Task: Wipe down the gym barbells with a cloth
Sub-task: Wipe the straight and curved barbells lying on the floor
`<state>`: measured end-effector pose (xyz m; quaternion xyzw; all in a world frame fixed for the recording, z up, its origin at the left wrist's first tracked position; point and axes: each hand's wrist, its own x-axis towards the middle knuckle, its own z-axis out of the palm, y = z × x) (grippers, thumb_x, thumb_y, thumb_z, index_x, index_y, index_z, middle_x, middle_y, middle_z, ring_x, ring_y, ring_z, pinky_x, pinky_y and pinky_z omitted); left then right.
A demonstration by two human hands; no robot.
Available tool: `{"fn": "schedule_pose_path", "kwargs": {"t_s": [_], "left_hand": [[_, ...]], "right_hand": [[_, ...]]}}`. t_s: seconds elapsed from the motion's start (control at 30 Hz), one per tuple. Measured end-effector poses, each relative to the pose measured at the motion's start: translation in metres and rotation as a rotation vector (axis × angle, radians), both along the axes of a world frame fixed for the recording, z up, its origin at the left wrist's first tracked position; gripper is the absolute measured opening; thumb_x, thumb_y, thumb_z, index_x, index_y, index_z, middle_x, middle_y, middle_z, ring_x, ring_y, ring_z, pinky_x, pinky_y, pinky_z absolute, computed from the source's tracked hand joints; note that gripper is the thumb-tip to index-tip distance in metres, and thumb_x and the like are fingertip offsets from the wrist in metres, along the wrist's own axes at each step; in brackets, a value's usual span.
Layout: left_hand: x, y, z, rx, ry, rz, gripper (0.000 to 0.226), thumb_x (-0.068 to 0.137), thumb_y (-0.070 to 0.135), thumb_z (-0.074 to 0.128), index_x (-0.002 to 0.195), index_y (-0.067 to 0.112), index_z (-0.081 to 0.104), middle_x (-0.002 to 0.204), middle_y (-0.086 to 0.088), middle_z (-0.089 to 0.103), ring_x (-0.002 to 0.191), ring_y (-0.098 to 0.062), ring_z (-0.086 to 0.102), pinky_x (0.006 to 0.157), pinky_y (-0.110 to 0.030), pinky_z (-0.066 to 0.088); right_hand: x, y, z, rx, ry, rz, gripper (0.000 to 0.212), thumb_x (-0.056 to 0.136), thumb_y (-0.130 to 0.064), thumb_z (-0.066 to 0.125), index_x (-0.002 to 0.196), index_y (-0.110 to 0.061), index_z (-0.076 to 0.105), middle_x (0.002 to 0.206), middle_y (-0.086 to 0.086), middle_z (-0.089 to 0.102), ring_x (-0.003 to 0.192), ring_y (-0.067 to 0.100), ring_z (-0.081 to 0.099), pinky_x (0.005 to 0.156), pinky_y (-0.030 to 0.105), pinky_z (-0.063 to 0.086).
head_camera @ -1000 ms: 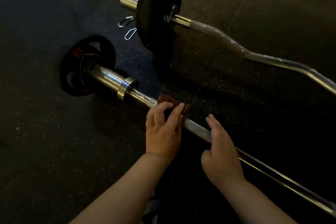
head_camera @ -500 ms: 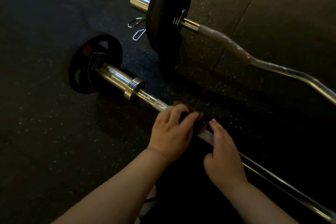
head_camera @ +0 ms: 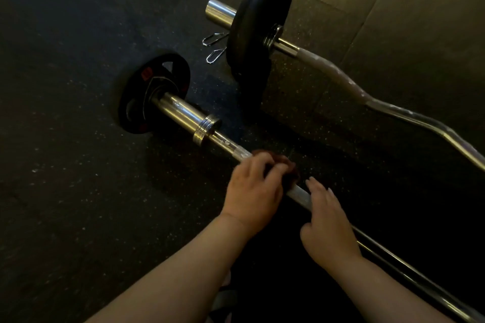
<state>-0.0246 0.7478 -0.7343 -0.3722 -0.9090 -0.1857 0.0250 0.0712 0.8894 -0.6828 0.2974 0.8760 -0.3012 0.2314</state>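
Two risks: my left grip (head_camera: 252,189), curled round the cloth (head_camera: 290,169) on the barbell (head_camera: 299,195), could slip; my right grip (head_camera: 328,223), flat just beside it, barely stops rolling.

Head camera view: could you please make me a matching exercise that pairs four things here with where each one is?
Things:
1 cloth
2 spring clips
3 small plate
4 right hand

Places:
A beside the big plate, under the curl bar end
B resting flat on the straight bar
C under the left hand, on the straight bar
D at the straight bar's far end

Pairs: 1-C, 2-A, 3-D, 4-B
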Motion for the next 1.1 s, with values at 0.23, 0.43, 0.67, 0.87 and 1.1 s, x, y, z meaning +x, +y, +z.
{"fn": "schedule_pose_path", "kwargs": {"t_s": [0.23,0.43,0.67,0.87,1.1], "left_hand": [[0.023,0.023,0.011,0.008,-0.026,0.094,0.038,0.08,0.036,0.072,0.117,0.025,0.071,0.126,-0.001,0.043,0.114,-0.024,0.043,0.093,-0.038,0.048],[0.0,0.0,-0.008,0.056,-0.085,0.122,0.037,0.098,0.041,0.045,0.129,0.028,0.061,0.149,-0.007,0.04,0.142,-0.032,0.034,0.12,-0.05,0.03],[0.042,0.038,-0.003,0.01,-0.2,0.045,0.031,0.094,0.027,0.054,0.123,0.021,0.065,0.145,-0.005,0.046,0.15,-0.028,0.023,0.125,-0.056,0.019],[0.03,0.036,0.007,-0.024,-0.233,-0.009,0.035,0.098,0.032,0.05,0.13,0.027,0.06,0.147,0.001,0.044,0.149,-0.022,0.027,0.126,-0.044,0.015],[0.049,0.05,0.008,0.015,-0.266,0.04,0.033,0.1,0.031,0.044,0.127,0.023,0.061,0.143,-0.002,0.042,0.147,-0.024,0.026,0.126,-0.048,0.016]], "right_hand": [[-0.001,-0.018,-0.008,0.308,-0.052,0.207,0.094,0.09,-0.025,0.059,0.161,-0.012,0.0,0.17,0.007,-0.008,0.157,0.017,-0.008,0.125,0.041,-0.011],[0.012,0.009,0.001,0.182,-0.05,0.168,0.085,0.097,-0.033,0.049,0.163,-0.014,0.0,0.17,0.003,-0.01,0.156,0.014,-0.01,0.125,0.036,-0.01],[0.022,0.006,-0.017,0.402,0.004,0.171,0.064,0.106,-0.032,0.041,0.159,-0.006,0.016,0.169,0.02,-0.001,0.158,0.026,0.004,0.127,0.04,0.004],[0.029,0.009,-0.028,0.469,0.025,0.224,0.047,0.091,-0.02,0.072,0.134,-0.014,0.057,0.162,0.021,0.028,0.15,0.028,0.032,0.123,0.046,0.019],[0.031,0.008,-0.039,0.493,0.052,0.213,0.059,0.072,-0.01,0.086,0.127,-0.005,0.064,0.157,0.022,0.036,0.143,0.03,0.043,0.118,0.053,0.028]]}}
